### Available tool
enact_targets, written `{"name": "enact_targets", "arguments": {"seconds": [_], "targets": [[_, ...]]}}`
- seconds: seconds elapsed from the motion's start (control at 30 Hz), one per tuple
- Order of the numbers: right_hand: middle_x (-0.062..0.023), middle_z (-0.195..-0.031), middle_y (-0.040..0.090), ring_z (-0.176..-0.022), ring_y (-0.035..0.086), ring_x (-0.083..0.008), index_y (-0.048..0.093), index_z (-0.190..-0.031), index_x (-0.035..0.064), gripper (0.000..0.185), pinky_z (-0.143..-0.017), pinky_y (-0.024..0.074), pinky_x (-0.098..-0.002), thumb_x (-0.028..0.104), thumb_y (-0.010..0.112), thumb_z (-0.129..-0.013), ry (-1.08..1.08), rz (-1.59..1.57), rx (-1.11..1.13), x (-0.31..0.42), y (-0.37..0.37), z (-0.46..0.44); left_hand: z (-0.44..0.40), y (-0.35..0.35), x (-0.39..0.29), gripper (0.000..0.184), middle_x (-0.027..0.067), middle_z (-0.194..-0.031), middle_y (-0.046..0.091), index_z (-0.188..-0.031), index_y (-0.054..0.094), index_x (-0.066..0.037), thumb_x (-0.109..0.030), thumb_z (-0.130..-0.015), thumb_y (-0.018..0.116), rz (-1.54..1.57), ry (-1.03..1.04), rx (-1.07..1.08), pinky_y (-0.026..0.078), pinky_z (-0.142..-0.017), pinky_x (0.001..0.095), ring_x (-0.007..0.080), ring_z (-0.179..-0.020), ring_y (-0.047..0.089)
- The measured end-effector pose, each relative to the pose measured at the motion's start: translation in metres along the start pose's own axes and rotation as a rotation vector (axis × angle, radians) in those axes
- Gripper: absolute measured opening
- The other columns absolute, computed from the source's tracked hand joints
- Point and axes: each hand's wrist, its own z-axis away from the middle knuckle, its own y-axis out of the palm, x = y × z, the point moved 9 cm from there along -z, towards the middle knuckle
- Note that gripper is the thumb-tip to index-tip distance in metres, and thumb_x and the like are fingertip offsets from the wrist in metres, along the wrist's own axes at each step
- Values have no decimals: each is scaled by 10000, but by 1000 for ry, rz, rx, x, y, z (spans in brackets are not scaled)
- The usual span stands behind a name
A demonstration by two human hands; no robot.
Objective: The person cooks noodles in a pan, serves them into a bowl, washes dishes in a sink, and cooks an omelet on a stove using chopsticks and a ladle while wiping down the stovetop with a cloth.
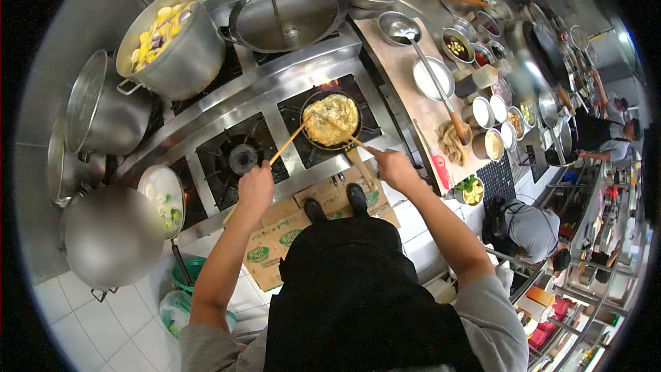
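A dark frying pan (305, 139) sits on the front right burner, with flame showing behind it. In it is a golden, puffy egg omelette (332, 117). Closed fingers of my left hand (255, 184) grip a long wooden stick (288, 145); its far end meets the omelette's left edge. My right hand (397, 167) is closed round a second wooden stick (358, 142), reaching the omelette's lower right side. The tips of both sticks are hard to make out against the egg. The pan's handle (357, 162) points toward me, just left of my right hand.
An unlit burner (242, 158) lies left of the pan. A large pot of yellow pieces (200, 48) and a wok (289, 17) stand behind. On the right, a board (430, 114) carries a ladle (441, 86), a cloth (453, 143) and bowls. Co-workers (530, 227) are farther right.
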Motion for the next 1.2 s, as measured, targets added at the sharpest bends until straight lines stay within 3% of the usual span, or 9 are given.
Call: {"name": "enact_targets", "arguments": {"seconds": [0.1, 0.23, 0.37, 0.47, 0.6, 0.67, 0.87, 1.07, 1.2], "targets": [[-244, -851, 644, -761, 640, -413, 572, -1358, 58, 525, -702, 526, -513, 42, 552, -833, 136, 134, 5, -49, 44, -23, -7, 4, 5, 220, 244, -828, 696, -1067, 632, 27, -77, -929, 495, -22, 18, -28, 571, -682, 507, 419, -805, 708], [-240, -777, 637, -730, 638, -418, 610, -1310, 51, 504, -680, 529, -501, 29, 552, -810, 72, 116, -57, -39, -6, 3, 3, -8, 6, 259, 237, -846, 699, -1122, 626, 24, -79, -928, 490, 4, -53, 82, 571, -697, 506, 421, -812, 706], [-279, -806, 664, -764, 675, -435, 617, -1285, 60, 431, -695, 550, -505, 61, 551, -860, 158, -11, -67, -40, 25, 40, 1, -2, -17, 303, 263, -882, 686, -1184, 614, 28, -83, -926, 502, 66, 60, 29, 566, -710, 518, 430, -813, 698], [-294, -786, 652, -744, 669, -450, 655, -1222, 39, 349, -674, 544, -511, 78, 539, -896, 48, -191, -180, 3, 14, 57, -22, 23, -37, 353, 242, -882, 692, -1231, 609, 19, -76, -908, 501, 20, 190, -56, 575, -696, 499, 399, -795, 710], [-296, -756, 641, -716, 661, -452, 649, -1221, 5, 357, -659, 537, -517, 73, 548, -884, 243, -187, -186, -10, -40, 58, -45, 32, -45, 358, 232, -868, 690, -1231, 612, 17, -76, -899, 513, -22, 226, -95, 577, -698, 494, 401, -791, 709], [-299, -757, 640, -722, 661, -453, 649, -1219, 5, 363, -667, 537, -524, 63, 542, -877, 179, -117, -142, -17, -12, 57, -55, 39, -49, 362, 232, -861, 687, -1231, 615, 14, -76, -893, 522, -48, 250, -63, 576, -697, 494, 402, -790, 708], [-276, -860, 673, -762, 665, -448, 653, -1275, 121, 415, -705, 540, -532, 80, 526, -882, 136, -87, -57, -31, -38, 68, -33, -3, -11, 259, 239, -853, 687, -1099, 656, 15, -77, -901, 517, -15, 103, -63, 572, -704, 507, 412, -805, 706], [-255, -833, 673, -787, 660, -425, 637, -1309, 109, 454, -740, 543, -489, 68, 540, -867, 35, 161, 147, -20, -23, 33, 11, -12, -6, 166, 257, -808, 683, -961, 657, 21, -51, -869, 538, -32, 146, 39, 566, -696, 516, 424, -791, 701], [-242, -781, 658, -760, 664, -401, 604, -1354, 148, 505, -709, 534, -500, 59, 512, -866, 90, 174, 87, -42, -46, 31, 15, -32, -2, 123, 245, -821, 692, -890, 664, 13, -36, -842, 562, -59, 109, 39, 568, -702, 505, 417, -796, 704]]}}
